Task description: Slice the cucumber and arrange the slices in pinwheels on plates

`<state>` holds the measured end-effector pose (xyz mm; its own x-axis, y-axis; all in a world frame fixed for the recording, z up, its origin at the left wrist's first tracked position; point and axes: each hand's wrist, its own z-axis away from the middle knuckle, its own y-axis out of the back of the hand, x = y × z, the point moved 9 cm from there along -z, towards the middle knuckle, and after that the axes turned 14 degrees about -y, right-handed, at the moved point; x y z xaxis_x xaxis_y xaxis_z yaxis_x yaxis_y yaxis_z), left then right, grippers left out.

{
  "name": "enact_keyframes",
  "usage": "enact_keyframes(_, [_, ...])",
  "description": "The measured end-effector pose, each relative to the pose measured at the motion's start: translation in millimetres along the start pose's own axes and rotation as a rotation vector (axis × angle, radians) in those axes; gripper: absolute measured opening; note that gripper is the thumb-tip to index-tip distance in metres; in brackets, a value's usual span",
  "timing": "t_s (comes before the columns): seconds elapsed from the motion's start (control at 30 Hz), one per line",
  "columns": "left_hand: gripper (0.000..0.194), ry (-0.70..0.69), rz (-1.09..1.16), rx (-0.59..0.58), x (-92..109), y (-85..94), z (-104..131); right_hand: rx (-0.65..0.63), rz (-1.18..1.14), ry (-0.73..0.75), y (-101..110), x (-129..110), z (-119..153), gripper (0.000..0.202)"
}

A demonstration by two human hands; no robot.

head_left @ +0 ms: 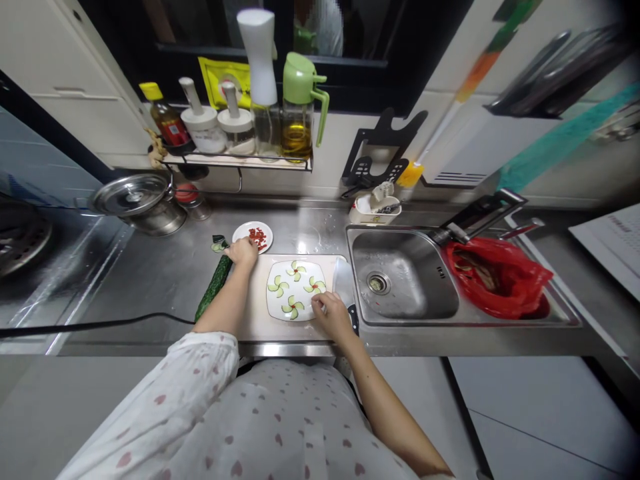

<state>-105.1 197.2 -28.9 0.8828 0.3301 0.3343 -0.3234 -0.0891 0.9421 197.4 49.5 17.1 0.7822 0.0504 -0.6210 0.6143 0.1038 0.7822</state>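
A white plate (303, 297) lies on a pale cutting board (255, 313), with several green cucumber pinwheels (293, 307) that have small red bits at their centres. My left hand (243, 253) is at the near edge of a small white dish (240, 232) of chopped red pieces (257, 237); whether its fingers pinch any is too small to tell. Over the plate's right edge, my right hand (327, 312) has its fingers drawn together beside the right pinwheel, and what they hold, if anything, cannot be made out. A dark green cucumber (215, 287) lies left of the board, partly behind my left forearm.
A knife's wide blade (343, 280) rests at the board's right edge, beside the sink (405, 277). A red bag (505, 280) sits right of the sink. At the back left are a lidded steel pot (145, 207), a jar (195, 202) and a bottle rack (240, 160). A black cable (100, 326) crosses the counter.
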Motion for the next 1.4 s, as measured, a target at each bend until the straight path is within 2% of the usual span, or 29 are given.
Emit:
enact_keyframes(0.43, [0.025,-0.015,-0.016,-0.021,4,-6.9,-8,0.004,-0.019,-0.047,3,9,3,0.018])
enact_keyframes(0.63, [0.032,0.016,0.001,0.016,9,2.4,-3,0.01,-0.026,-0.03,5,12,6,0.018])
enact_keyframes(0.77, [0.029,0.022,0.11,0.052,11,10.4,11,0.01,-0.02,-0.047,4,15,5,0.018])
enact_keyframes(0.87, [0.023,-0.094,0.231,0.025,25,9.9,30,0.001,-0.013,-0.052,0,13,2,0.018])
enact_keyframes(0.97, [0.018,-0.324,0.345,-0.055,49,7.0,56,-0.007,-0.021,-0.028,-4,7,-4,0.017])
enact_keyframes(1.03, [0.018,-0.49,0.398,-0.151,64,3.8,75,-0.014,-0.026,-0.006,-7,0,-11,0.016])
enact_keyframes(1.1, [0.02,-0.595,0.408,-0.246,71,1.3,90,-0.027,-0.024,0.011,-11,-6,-18,0.015])
enact_keyframes(1.23, [0.021,-0.672,0.329,-0.358,69,0.9,107,-0.068,0.012,0.023,-25,-20,-36,0.016])
enact_keyframes(1.4, [0.016,-0.699,0.265,-0.392,63,3.0,115,-0.12,0.086,0.051,-44,-38,-53,0.015])
